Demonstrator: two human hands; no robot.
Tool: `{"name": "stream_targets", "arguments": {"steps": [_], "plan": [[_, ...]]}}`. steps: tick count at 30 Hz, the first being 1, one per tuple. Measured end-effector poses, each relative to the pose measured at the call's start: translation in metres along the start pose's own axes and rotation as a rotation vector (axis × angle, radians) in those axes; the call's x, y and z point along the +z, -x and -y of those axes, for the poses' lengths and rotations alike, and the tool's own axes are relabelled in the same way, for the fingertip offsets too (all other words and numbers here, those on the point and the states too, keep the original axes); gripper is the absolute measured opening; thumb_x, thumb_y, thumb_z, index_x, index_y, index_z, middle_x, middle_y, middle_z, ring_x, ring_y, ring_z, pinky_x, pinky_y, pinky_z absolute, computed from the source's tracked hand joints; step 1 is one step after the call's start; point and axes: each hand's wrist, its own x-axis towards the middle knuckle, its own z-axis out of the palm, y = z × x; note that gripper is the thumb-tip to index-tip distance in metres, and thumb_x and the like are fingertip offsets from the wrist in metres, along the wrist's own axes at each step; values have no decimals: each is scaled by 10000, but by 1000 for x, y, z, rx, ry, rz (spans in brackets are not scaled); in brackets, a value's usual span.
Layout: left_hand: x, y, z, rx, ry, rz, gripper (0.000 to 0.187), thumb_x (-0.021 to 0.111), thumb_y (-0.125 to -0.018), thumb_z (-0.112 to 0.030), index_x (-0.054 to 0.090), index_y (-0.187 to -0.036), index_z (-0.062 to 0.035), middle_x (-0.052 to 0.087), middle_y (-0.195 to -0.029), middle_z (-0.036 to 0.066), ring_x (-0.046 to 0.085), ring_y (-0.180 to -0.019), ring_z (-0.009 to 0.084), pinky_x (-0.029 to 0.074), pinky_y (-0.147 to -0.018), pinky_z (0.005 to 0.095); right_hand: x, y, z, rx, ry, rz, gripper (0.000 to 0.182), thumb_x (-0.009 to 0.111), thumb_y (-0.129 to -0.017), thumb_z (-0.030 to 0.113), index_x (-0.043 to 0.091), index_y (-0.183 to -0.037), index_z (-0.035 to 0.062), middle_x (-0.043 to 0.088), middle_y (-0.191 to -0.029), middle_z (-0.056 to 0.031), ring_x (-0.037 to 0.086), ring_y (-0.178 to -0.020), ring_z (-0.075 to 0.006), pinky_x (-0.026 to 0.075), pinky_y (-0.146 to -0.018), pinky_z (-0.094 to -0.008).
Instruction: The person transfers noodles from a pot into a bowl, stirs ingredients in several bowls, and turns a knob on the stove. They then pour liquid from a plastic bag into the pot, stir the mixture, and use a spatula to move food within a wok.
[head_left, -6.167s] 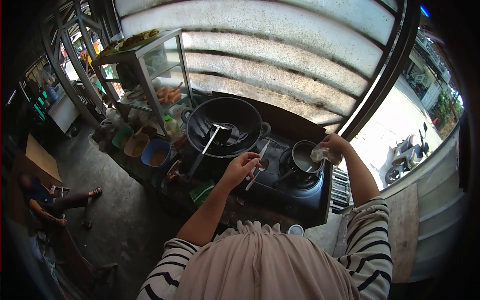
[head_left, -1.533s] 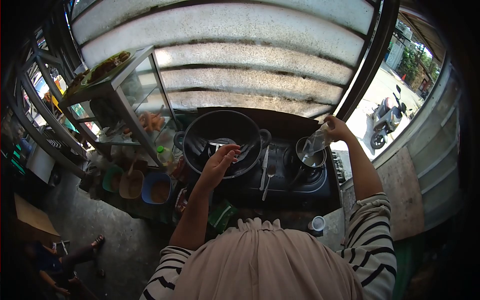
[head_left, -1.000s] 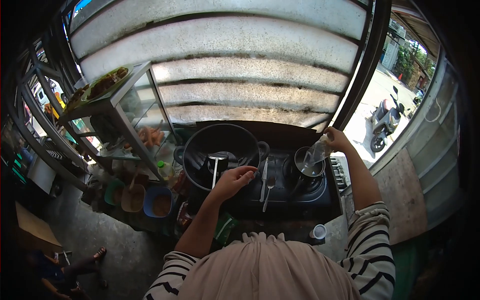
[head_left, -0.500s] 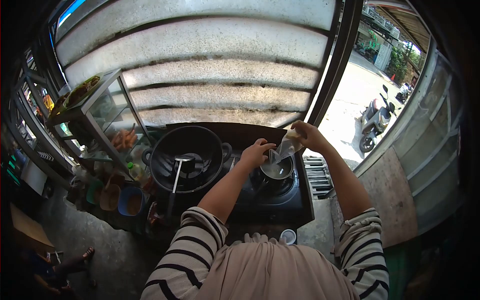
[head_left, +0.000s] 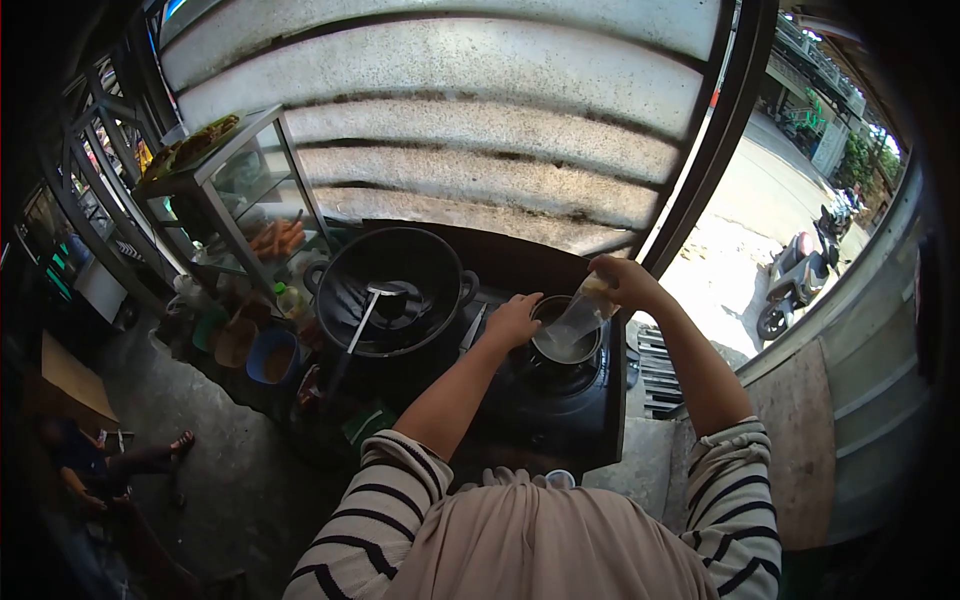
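My right hand (head_left: 622, 282) pinches the top of a clear plastic bag (head_left: 578, 318), fingers clamped on its gathered neck, and holds it tilted so that its lower end hangs over the small pot (head_left: 566, 342); that way whatever is in the bag goes into the pot and not onto the stove (head_left: 560, 420). My left hand (head_left: 513, 320) lies at the pot's near rim, just beside the bag's lower end, as if to steady one or the other; I cannot tell whether its fingers are together on something or merely resting there, since the back of the hand covers them. The pot sits on the right burner, with the big black wok (head_left: 393, 290) on the left one and a ladle (head_left: 362, 320) leaning in it, handle toward me, within easy reach. Left of the stove stand a blue bowl (head_left: 272, 358) and a glass case (head_left: 240, 200) with food, too small to name. The bag's contents are hard to make out, and my forearm hides the space between wok and pot. Another person sits low at the left edge.
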Motion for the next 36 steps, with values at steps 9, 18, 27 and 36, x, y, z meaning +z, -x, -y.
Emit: {"name": "stream_targets", "arguments": {"steps": [9, 18, 27, 36], "plan": [[-53, 49, 4, -219, 207, 70, 409, 590, -825, -309, 585, -1194, -133, 669, -1016, 67, 634, -932, 264, 483, -800, 358, 23, -27, -11, -63, 104, 44, 394, 697, -766, 205, 584, -1117, 65, 637, -1017, -174, 615, -976, -316, 488, -830, -387], [-63, 64, -7, -285, 231, 92, 399, 581, -829, -325, 597, -1189, -154, 666, -1048, 63, 639, -928, 250, 484, -806, 348, 22, -33, -9, -48, 156, 97, 398, 689, -753, 163, 579, -1125, 78, 650, -986, -163, 626, -959, -306, 492, -825, -377], [-64, 64, -19, -240, 217, 41, 366, 584, -830, -315, 613, -1154, -148, 675, -1013, 63, 639, -927, 251, 487, -798, 344, 11, -31, 1, 46, 63, 22, 437, 688, -729, 84, 548, -1142, 90, 644, -989, -181, 624, -938, -317, 490, -796, -392], [-59, 62, -25, -209, 230, 57, 341, 578, -842, -309, 619, -1139, -145, 676, -1012, 71, 639, -932, 251, 493, -791, 350, 12, -15, 7, 295, -112, 109, 401, 618, -752, 34, 548, -1137, 118, 642, -974, -175, 637, -893, -290, 522, -741, -360]]}}
